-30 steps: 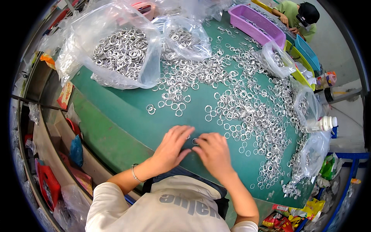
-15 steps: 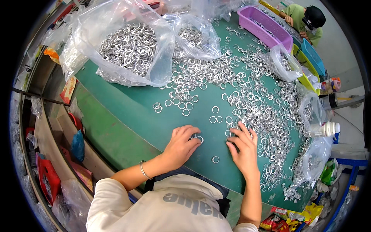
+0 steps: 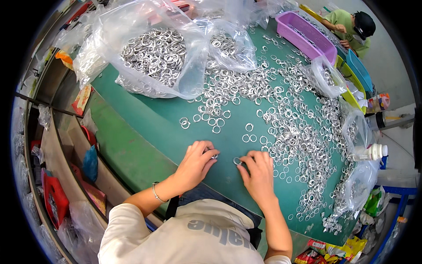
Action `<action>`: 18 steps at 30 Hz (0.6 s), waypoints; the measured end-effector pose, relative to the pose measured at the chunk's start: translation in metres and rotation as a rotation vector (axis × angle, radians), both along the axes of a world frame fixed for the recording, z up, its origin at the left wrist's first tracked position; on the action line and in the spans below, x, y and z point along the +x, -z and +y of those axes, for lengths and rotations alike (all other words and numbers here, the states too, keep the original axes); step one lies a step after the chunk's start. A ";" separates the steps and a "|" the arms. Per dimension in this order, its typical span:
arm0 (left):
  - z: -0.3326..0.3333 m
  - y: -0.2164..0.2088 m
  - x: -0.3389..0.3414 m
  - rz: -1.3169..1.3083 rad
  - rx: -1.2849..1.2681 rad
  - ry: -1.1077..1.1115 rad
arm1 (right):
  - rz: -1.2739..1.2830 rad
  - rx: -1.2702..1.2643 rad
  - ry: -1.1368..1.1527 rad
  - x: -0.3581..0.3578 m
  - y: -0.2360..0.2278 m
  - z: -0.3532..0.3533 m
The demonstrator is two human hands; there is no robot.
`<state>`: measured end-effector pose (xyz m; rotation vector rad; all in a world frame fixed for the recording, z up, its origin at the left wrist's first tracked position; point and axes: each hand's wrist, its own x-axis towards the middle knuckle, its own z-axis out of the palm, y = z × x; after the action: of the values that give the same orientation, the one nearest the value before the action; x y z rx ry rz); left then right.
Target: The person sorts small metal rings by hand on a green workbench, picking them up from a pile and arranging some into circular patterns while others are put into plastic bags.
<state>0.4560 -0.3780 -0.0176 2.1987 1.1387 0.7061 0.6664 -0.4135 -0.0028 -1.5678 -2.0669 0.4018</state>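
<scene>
My left hand [image 3: 194, 162] is closed near the front edge of the green table, its thumb and fingers pinched on a few small silver metal rings [image 3: 214, 156]. To its right, my right hand [image 3: 259, 176] grips one silver ring [image 3: 237, 161] between thumb and fingertips, at or just above the tabletop. The two hands are a short gap apart. Just beyond them lie several loose rings [image 3: 249, 127], and a wide spread of rings [image 3: 299, 138] covers the table to the right of my right hand.
Clear plastic bags full of rings [image 3: 154, 57] stand at the far left. A purple basket [image 3: 303, 37], yellow-green and blue trays [image 3: 359, 70], and a white bottle [image 3: 371, 152] line the right. Another person in green [image 3: 343, 26] works at the far right. Shelving [image 3: 74, 163] runs along the left.
My right hand has moved left from the ring pile and now pinches a single ring. My left hand has drawn slightly left. The lone ring between the hands no longer shows there.
</scene>
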 end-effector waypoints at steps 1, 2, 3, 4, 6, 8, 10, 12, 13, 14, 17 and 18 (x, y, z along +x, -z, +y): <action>0.001 -0.002 -0.003 -0.029 -0.014 0.008 | 0.003 -0.004 0.025 0.001 0.002 -0.002; 0.001 -0.002 -0.005 -0.058 -0.028 0.015 | 0.007 -0.008 0.050 0.000 0.004 -0.002; 0.001 -0.002 -0.005 -0.069 -0.039 0.030 | -0.002 0.024 0.040 -0.006 0.009 -0.001; 0.000 -0.002 -0.003 -0.083 -0.052 0.046 | 0.034 0.030 0.006 -0.015 0.011 0.000; -0.001 -0.006 0.000 -0.093 -0.046 0.038 | 0.106 0.044 -0.061 -0.035 0.012 0.004; -0.003 -0.017 0.002 -0.087 -0.007 -0.008 | 0.168 0.001 -0.046 -0.034 0.006 0.005; -0.005 -0.016 0.002 -0.037 0.035 0.000 | 0.242 0.056 0.011 -0.016 0.008 0.014; -0.007 -0.010 0.006 -0.017 0.048 -0.013 | 0.090 0.139 0.167 -0.001 -0.003 0.034; -0.007 -0.005 0.010 -0.020 0.046 -0.018 | -0.016 0.105 0.210 0.000 0.000 0.044; -0.007 -0.001 0.012 -0.023 0.044 -0.024 | -0.121 0.070 0.252 0.001 0.005 0.050; -0.003 0.006 0.012 -0.081 0.046 -0.024 | -0.175 -0.039 0.098 -0.014 0.017 0.038; -0.003 0.007 0.008 -0.082 0.055 -0.019 | -0.145 -0.082 0.054 -0.014 0.014 0.031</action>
<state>0.4642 -0.3813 -0.0245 2.1853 1.1128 0.8373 0.6523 -0.3822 -0.0169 -1.7436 -2.1350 0.3676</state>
